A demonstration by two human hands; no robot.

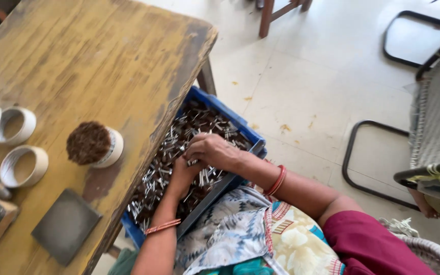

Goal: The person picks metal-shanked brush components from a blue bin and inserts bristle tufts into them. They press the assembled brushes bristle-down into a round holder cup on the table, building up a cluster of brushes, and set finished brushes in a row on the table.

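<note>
Your right hand (212,151) is curled, fingers down, over a small bunch of the thin silvery sticks (179,147) that fill the blue crate (240,125) on your lap, and your left hand (182,175) sits just under it, cupped around the same bunch. The fingers hide how many sticks you have, so I can't tell whether the left hand is truly clamped or only steadying them.

You look to be at the gathering step: pulling a handful together out of the loose heap. The next move likely calls for squaring the ends and keeping both hands tight so none slip back into the crate.

On the worn yellow table (92,61) beside you stand a filled white ring (98,144), packed with brown sticks, and empty rings (24,165).
</note>
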